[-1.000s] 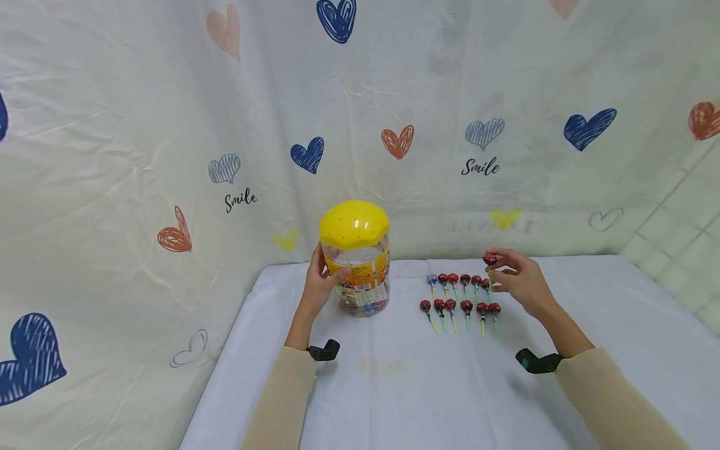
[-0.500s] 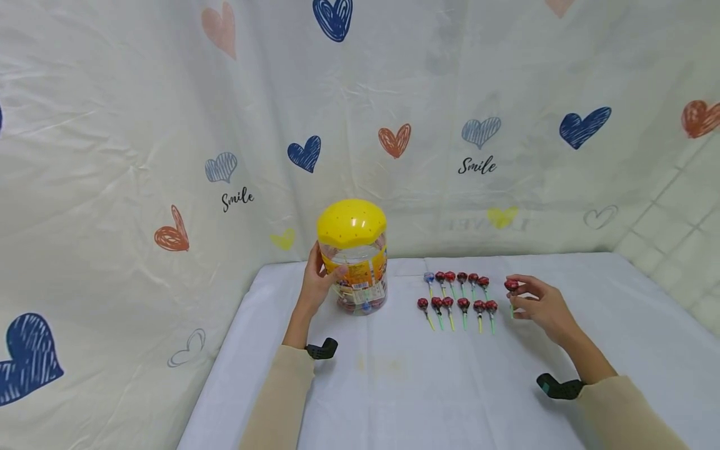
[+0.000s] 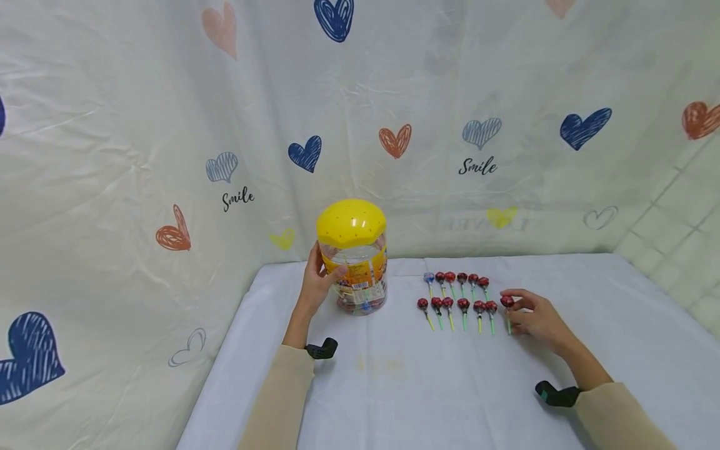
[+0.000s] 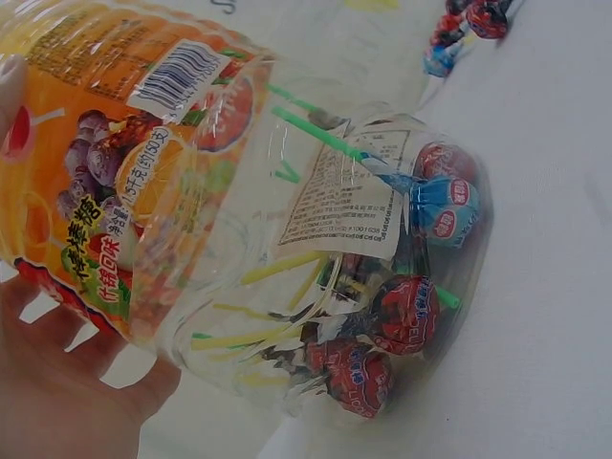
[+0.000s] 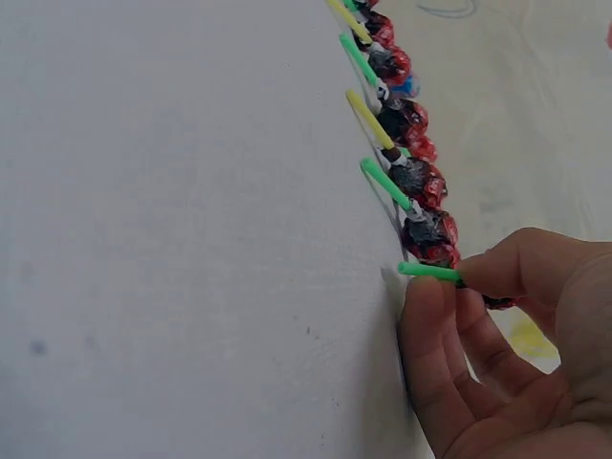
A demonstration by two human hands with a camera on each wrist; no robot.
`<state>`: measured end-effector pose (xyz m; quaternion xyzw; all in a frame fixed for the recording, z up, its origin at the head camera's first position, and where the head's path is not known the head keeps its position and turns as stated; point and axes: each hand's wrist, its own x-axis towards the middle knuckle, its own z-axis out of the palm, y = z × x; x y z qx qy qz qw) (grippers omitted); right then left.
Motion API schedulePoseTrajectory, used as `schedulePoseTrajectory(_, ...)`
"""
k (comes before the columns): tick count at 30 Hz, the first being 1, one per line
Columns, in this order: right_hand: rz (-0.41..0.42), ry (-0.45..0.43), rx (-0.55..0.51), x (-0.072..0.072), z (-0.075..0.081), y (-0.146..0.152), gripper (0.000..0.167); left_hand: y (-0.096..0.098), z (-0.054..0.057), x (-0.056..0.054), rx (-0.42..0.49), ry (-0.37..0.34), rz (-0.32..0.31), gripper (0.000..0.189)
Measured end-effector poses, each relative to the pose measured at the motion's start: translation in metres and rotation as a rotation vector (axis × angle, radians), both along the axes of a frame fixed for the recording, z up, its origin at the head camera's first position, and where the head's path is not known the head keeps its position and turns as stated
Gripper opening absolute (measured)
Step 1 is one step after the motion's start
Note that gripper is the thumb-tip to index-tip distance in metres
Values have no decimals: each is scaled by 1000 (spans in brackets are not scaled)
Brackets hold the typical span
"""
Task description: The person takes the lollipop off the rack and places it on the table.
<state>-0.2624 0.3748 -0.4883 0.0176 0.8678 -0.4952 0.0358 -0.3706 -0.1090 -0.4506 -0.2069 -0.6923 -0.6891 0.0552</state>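
Note:
My left hand [image 3: 318, 284] grips the side of a clear plastic jar [image 3: 360, 281] with a yellow domed lid [image 3: 352, 223]. Inside the jar, red and blue wrapped lollipops [image 4: 406, 316] lie near the bottom, seen in the left wrist view. At the right end of the front row, my right hand [image 3: 539, 320] pinches a red lollipop [image 3: 507, 302] by its green stick [image 5: 430, 272], close over the cloth. Two rows of lollipops lie to its left: a back row [image 3: 462, 278] that starts with a blue one, and a front row [image 3: 464, 304] of dark red ones.
A white cloth covers the table [image 3: 427, 394]. Behind it hangs a pale curtain [image 3: 360, 94] printed with hearts and "Smile". White tiles [image 3: 680, 231] show at the far right. Each wrist wears a black camera mount [image 3: 557, 395].
My right hand carried its lollipop from the back row's right end out to the right, then down to the front row's right end. The left hand stays on the jar.

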Motion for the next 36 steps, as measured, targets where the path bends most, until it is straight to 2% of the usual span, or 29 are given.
schedulePoseTrajectory(10,22,14,206,-2,0,4,54,3,-5,-1,-2,19,11,85)
schedulePoseTrajectory(15,23,9,269,-5,-2,7,54,6,-4,-1,0,19,9,83)
schedulePoseTrajectory(23,13,-7,288,-8,-1,5,51,5,-5,-3,1,18,6,82)
schedulePoseTrajectory(36,37,-16,272,-9,2,5,54,5,-4,-1,27,18,3,83)
